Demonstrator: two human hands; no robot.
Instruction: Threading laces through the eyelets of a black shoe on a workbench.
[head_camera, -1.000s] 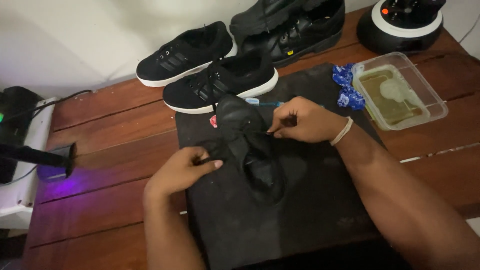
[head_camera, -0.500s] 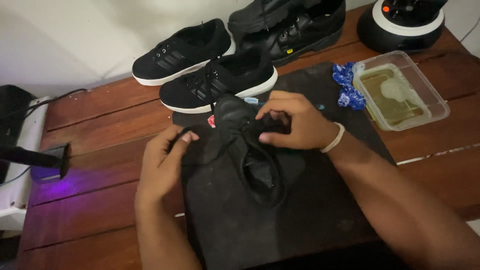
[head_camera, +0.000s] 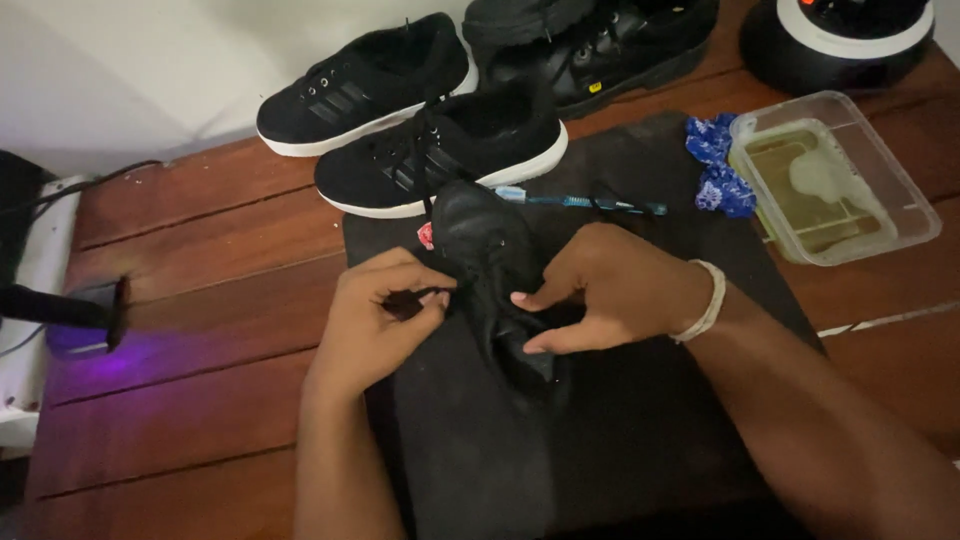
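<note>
The black shoe (head_camera: 492, 262) lies on its side on the dark mat (head_camera: 600, 450) spread over the wooden counter (head_camera: 200, 330), toe pointing away, just in front of a black sneaker with a white sole (head_camera: 445, 150). The likeliest slip, as I judge it, is the lace (head_camera: 420, 295) escaping: it is thin and dark against dark material in dim light, so a pull at a poor angle could drag the unweighted shoe across the mat or draw the lace out of an eyelet. The left hand (head_camera: 375, 325) has its thumb and forefinger pinched tight on the lace end, the other fingers curled loosely. The right hand (head_camera: 610, 290) rests against the shoe's side, fingers half open and extended, steadying it rather than clamping it. A blue toothbrush (head_camera: 570, 202) lies just behind, and a clear plastic tub (head_camera: 835, 175) stands well apart.
</note>
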